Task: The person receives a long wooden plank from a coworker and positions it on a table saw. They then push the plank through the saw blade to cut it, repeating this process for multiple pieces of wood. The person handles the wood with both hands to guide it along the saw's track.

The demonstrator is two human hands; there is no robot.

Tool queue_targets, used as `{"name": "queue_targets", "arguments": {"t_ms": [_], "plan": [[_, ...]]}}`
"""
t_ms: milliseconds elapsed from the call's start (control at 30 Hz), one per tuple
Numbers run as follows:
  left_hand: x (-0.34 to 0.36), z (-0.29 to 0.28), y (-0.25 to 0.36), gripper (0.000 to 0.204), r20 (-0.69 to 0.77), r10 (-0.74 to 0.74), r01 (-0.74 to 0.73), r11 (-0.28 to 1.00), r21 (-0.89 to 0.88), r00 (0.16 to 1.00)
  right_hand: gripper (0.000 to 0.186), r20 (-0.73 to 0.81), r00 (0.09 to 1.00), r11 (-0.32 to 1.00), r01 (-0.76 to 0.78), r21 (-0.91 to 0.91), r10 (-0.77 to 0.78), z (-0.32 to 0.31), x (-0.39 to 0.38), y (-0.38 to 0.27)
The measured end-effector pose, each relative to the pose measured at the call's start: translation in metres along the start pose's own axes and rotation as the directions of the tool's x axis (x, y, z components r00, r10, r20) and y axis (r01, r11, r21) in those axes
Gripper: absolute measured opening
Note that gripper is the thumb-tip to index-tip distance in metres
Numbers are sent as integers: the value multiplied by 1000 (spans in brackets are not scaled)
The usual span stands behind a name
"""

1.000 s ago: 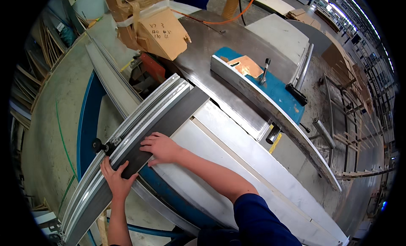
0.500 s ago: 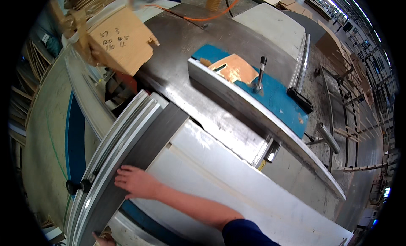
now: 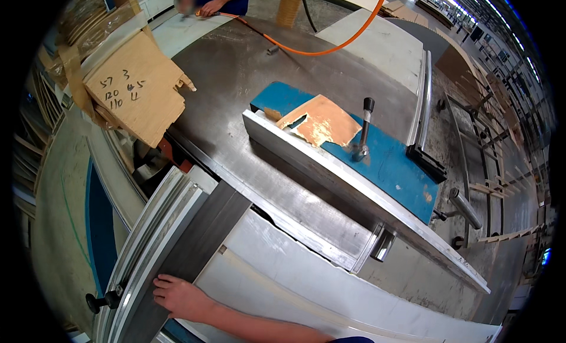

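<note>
My right hand (image 3: 180, 297) lies palm down on the dark grey sliding table (image 3: 203, 225) of a panel saw, fingers stretched out and nothing in them. Just beyond the fingertips runs a long aluminium rail (image 3: 162, 240) with a black knob (image 3: 94, 303) at its outer side. My left hand is out of the picture. On the steel saw top (image 3: 230, 107) stands a metal rip fence (image 3: 330, 160) with a blue base (image 3: 401, 178), a lever handle (image 3: 365, 125) and a torn piece of brown board (image 3: 324, 120) lying on it.
A cardboard-wrapped stack (image 3: 138, 89) with handwriting stands at the back left. Behind the saw, a co-worker's hand (image 3: 212, 7) grips the end of an orange hose (image 3: 330, 53), which arches over the saw top. A metal rack (image 3: 471, 160) stands at the right.
The view has shifted, and my left hand has gone from the lower left edge. My right hand stays flat on the sliding table. The co-worker's hand and more of the orange hose have come into view.
</note>
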State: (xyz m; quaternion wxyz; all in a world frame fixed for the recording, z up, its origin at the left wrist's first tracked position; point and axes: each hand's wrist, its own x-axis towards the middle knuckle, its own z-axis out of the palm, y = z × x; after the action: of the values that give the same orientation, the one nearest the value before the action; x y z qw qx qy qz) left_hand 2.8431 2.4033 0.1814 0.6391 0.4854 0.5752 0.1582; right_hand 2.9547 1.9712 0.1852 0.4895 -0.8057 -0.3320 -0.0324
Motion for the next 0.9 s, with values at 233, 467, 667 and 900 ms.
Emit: {"name": "queue_targets", "arguments": {"t_ms": [233,467,667,900], "plan": [[24,-4,-9,61,47,16,-15,1000,-18,999,52,-68,995,996,-81,-34,79,-54,-10,14],[53,-27,-17,58,99,29,-26,999,-27,995,34,-178,977,988,-135,-81,119,-76,-14,32],[68,-57,-18,55,706,259,-582,-420,696,659,29,-367,926,984,-136,-118,84,-89,-15,43],[87,-27,-32,53,232,259,-318,908,271,938,26,-479,873,977,-168,-134,85,-102,-19,53]]}}
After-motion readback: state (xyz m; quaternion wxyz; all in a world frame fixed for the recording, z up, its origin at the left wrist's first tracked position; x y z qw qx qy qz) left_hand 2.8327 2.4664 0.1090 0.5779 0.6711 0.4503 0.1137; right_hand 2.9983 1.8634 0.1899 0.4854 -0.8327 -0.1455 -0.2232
